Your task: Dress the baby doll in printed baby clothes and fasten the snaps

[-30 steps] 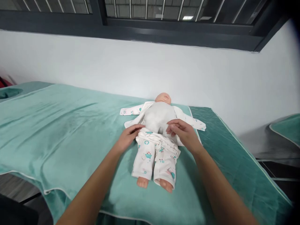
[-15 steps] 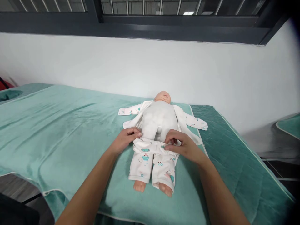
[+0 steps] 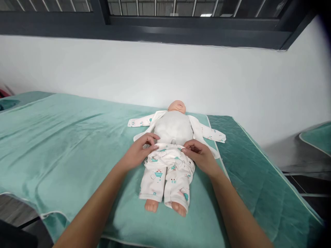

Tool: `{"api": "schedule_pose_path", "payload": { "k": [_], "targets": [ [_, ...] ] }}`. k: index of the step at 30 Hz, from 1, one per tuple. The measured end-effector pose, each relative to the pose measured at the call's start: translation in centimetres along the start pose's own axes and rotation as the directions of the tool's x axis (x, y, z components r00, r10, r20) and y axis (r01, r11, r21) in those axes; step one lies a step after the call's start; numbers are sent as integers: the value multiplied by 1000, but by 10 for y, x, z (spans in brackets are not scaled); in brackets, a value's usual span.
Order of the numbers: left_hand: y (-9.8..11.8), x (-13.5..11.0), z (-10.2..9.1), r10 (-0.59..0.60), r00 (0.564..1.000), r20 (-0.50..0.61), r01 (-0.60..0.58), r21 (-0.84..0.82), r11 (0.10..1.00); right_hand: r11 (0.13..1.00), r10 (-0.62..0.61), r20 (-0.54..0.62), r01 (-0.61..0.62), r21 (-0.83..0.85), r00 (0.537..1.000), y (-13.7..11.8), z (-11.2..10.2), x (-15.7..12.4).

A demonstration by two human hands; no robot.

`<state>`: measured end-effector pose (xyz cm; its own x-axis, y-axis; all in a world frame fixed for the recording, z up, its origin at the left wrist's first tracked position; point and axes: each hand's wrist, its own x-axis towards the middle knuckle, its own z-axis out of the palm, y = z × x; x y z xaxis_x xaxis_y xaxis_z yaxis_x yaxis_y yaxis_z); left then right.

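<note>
A baby doll (image 3: pixel 173 126) lies on its back, head toward the wall and feet toward me. Its white printed shirt (image 3: pixel 198 128) is spread open at the front, with the sleeved arms out to both sides. White pants (image 3: pixel 165 172) with green prints cover the legs, and the waistband sits at the doll's hips. My left hand (image 3: pixel 143 148) pinches the waistband at its left side. At the right side, my right hand (image 3: pixel 198 154) grips the same waistband between thumb and fingers. Two bare doll feet show below the cuffs.
The doll rests on a light green cover (image 3: pixel 64 144) over a bed-like surface. A darker green quilted sheet (image 3: pixel 261 179) lies to the right. Behind stands a white wall (image 3: pixel 155 72) below a dark barred window frame (image 3: pixel 191 32).
Both hands have pulled the pants' waistband up toward the doll's belly, covering more of the gap between its legs. The view has shifted slightly.
</note>
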<state>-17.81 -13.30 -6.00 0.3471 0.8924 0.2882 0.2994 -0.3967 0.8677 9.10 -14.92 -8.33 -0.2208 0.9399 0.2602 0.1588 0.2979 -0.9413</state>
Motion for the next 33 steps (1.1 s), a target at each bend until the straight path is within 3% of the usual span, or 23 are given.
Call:
{"api": "schedule_pose_path", "payload": {
  "k": [5,8,12,17,21,24,27,30,33],
  "targets": [
    [-21,51,5,-53,949,-312,55,0,998,998,5,-186,-16,-56,982,9,0,3],
    [-37,71,8,-78,921,-381,65,-47,997,995,21,-260,-44,-84,965,11,-1,5],
    [-49,69,13,-96,947,-306,81,-62,995,989,-9,-313,-38,-141,950,13,3,7],
    [-54,60,13,-49,975,-218,55,22,998,919,-131,-409,-45,-392,903,7,2,16],
    [-58,62,12,-50,979,-197,62,58,996,840,-233,-322,22,-543,918,-7,-13,43],
    [-58,62,11,-62,980,-188,67,22,998,849,-225,-295,38,-527,929,-9,-23,66],
    [-56,61,11,-122,975,-186,111,-69,991,894,-174,-330,8,-447,928,5,-22,77],
    [-53,60,11,-168,975,-143,140,-189,972,947,-97,-413,-43,-317,905,23,-15,72],
    [-50,59,10,-202,975,-92,165,-307,937,965,-34,-419,-79,-251,907,31,-16,61]
  ]
}}
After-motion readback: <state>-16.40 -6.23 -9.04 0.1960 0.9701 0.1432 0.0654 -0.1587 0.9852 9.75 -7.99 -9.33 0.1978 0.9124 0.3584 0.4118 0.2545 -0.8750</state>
